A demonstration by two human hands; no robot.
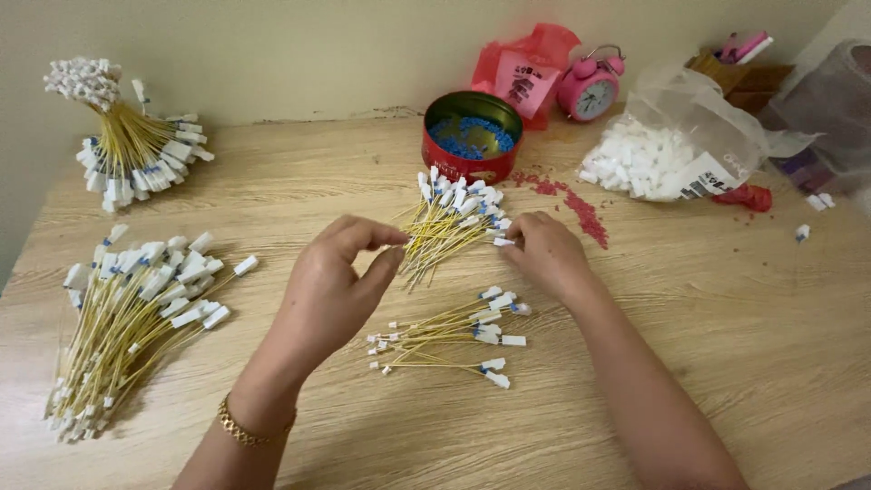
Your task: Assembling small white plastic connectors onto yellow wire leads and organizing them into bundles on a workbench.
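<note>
My left hand (340, 286) pinches one end of a thin yellow wire (454, 241) between thumb and forefinger. My right hand (544, 256) grips the wire's other end, at a small white connector (502, 241). The wire stretches between both hands, just above a loose pile of yellow wires with white and blue connectors (449, 218). A smaller group of the same wires (449, 338) lies on the wooden table (689, 308) in front of my hands.
A large heap of wires (127, 318) lies at the left, and a tied bundle (127, 145) stands at the back left. A red tin of blue bits (471, 136), a pink alarm clock (590, 86), a bag of white connectors (662, 154) and scattered red bits (581, 207) sit behind.
</note>
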